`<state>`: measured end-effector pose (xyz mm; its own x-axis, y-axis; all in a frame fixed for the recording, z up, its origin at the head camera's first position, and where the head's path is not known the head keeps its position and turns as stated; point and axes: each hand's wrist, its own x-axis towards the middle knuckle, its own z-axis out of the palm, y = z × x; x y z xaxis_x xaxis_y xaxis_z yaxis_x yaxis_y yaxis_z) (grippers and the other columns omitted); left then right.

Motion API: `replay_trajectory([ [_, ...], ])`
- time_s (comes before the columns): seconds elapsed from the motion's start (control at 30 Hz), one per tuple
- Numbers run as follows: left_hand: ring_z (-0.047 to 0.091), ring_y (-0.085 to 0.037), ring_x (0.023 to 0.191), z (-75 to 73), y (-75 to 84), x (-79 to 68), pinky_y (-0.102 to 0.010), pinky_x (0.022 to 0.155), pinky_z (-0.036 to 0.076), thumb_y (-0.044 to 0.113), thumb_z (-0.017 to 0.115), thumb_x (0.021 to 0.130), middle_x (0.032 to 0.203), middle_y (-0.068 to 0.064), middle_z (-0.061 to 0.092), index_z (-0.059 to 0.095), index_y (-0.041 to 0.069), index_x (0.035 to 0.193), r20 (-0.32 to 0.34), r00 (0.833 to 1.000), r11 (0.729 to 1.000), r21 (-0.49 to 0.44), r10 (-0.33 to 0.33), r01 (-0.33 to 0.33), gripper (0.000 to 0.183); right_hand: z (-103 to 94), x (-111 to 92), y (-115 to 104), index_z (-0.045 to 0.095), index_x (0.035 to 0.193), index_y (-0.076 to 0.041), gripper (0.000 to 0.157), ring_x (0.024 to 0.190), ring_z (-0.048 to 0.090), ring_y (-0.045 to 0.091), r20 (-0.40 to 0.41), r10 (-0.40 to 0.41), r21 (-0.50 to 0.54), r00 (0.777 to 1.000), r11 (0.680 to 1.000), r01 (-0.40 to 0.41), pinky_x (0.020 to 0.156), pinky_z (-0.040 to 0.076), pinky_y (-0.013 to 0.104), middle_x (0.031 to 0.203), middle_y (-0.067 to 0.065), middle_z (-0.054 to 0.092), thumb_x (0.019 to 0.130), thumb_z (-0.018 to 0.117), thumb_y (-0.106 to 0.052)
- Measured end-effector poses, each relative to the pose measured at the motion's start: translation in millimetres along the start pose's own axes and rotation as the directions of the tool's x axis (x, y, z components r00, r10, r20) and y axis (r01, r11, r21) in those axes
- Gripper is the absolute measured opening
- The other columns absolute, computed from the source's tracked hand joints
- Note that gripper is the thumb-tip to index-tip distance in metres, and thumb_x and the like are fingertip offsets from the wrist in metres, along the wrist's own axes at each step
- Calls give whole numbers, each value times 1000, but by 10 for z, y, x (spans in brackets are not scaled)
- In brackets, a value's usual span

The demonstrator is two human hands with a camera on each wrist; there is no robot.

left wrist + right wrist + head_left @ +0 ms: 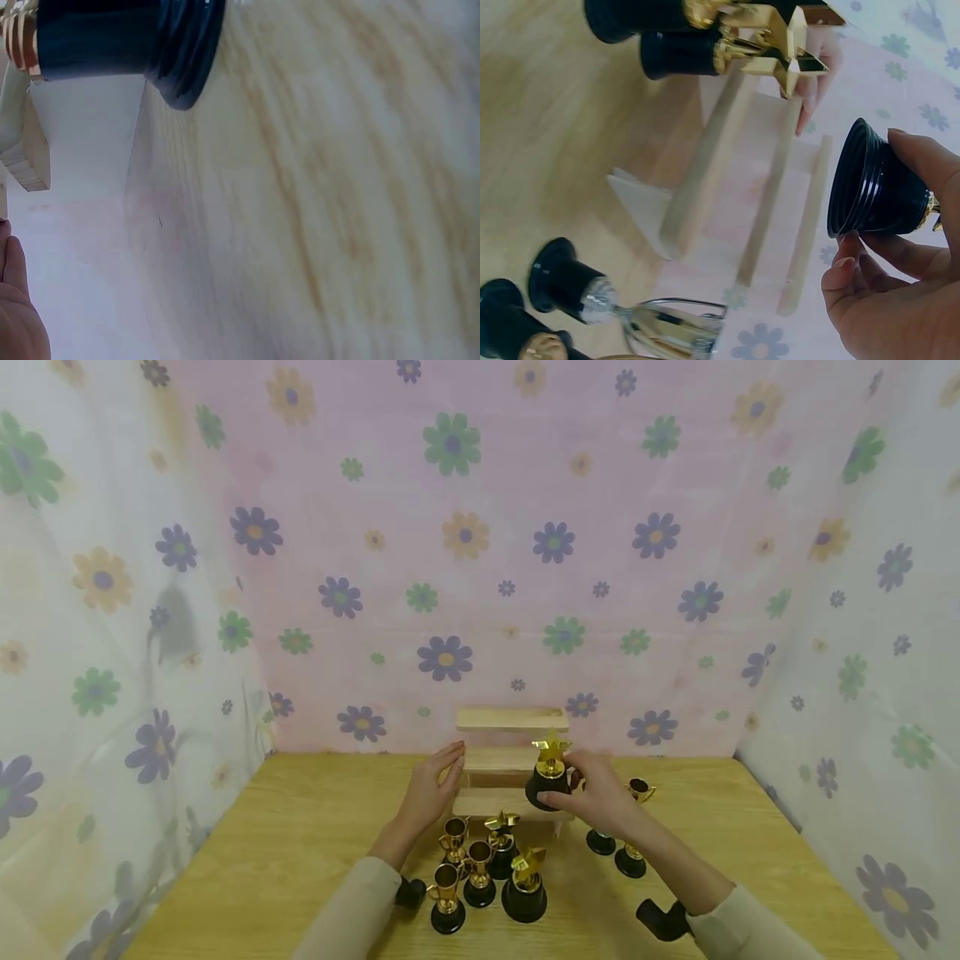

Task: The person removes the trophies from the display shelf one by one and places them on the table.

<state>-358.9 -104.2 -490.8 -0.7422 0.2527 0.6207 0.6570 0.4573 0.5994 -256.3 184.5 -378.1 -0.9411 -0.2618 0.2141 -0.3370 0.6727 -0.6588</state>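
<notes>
My right hand grips a gold star trophy by its black base. It holds the trophy upright in front of the tiered wooden shelf; in the right wrist view the thumb and fingers pinch the base, apart from the shelf. With straight fingers, my left hand rests against the shelf's left side. In the left wrist view only part of that hand shows, at the lower left edge. Two more star trophies stand on the table before the shelf.
Several gold cup trophies stand near my left forearm. Right of the shelf, more cup trophies are partly hidden by my right forearm; one looks silver. The wooden table is bounded by flowered cloth.
</notes>
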Motion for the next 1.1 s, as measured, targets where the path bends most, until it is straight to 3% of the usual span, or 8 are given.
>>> replay_trajectory([
  [0.17, 54, -37, 135, -6, 20, 32, -51, 111, 44, 16, 56, 107, 142, -22, 59, 62, -9, 133, 6, 1000, 1000, 6, -7, 6, 37, 27, -102, 49, 66, 124, -3, 49, 86, 52, 18, 0, -6, -38, 1000, 999, 6, 69, 46, 33, 106, 4, 62, 89, 81, -33],
  [0.4, 53, -36, 136, -20, 31, 14, -49, 113, 43, 17, 56, 107, 143, -19, 59, 63, -6, 134, 16, 999, 999, 0, -37, 37, 36, 108, -201, 138, 63, 132, 0, 58, 88, 54, 21, 11, 10, -22, 1000, 1000, -9, 69, 47, 33, 116, 8, 63, 89, 82, -34],
  [0.63, 52, -39, 137, -28, 10, 14, -51, 113, 42, 17, 56, 107, 144, -22, 58, 62, -7, 135, 25, 999, 999, -5, -34, 34, 37, 233, -228, 239, 66, 121, -4, 46, 87, 53, 23, 42, 29, -3, 999, 1000, -29, 67, 44, 31, 110, 5, 61, 88, 83, -31],
  [0.73, 52, -37, 137, -28, 5, 29, -51, 113, 42, 18, 56, 108, 144, -20, 58, 62, -6, 135, 26, 999, 999, 0, -39, 39, 37, 291, -245, 279, 66, 122, -3, 48, 91, 55, 25, 34, 53, -9, 998, 999, -52, 73, 46, 36, 116, 7, 62, 86, 84, -30],
  [0.87, 52, -37, 137, -22, 8, 38, -51, 113, 42, 18, 56, 107, 144, -19, 58, 62, -7, 135, 31, 999, 999, -2, -39, 39, 37, 354, -306, 328, 65, 126, 1, 52, 115, 60, 37, 22, 89, -10, 996, 996, -89, 92, 52, 53, 134, 20, 60, 87, 84, -27],
  [0.97, 52, -39, 136, -20, 14, 38, -52, 112, 42, 16, 56, 107, 143, -22, 58, 62, -8, 134, 30, 999, 999, -8, -36, 36, 37, 379, -361, 353, 62, 131, 6, 59, 136, 44, 52, 28, 114, 4, 993, 994, -114, 108, 41, 66, 142, 31, 53, 87, 84, -25],
  [1.1, 53, -40, 135, -23, 28, 47, -53, 112, 42, 16, 56, 107, 142, -24, 58, 62, -10, 133, 20, 999, 1000, -10, -25, 26, 37, 407, -400, 357, 60, 133, 8, 64, 136, 43, 55, 27, 116, -16, 993, 993, -116, 110, 37, 69, 141, 33, 53, 85, 85, -26],
])
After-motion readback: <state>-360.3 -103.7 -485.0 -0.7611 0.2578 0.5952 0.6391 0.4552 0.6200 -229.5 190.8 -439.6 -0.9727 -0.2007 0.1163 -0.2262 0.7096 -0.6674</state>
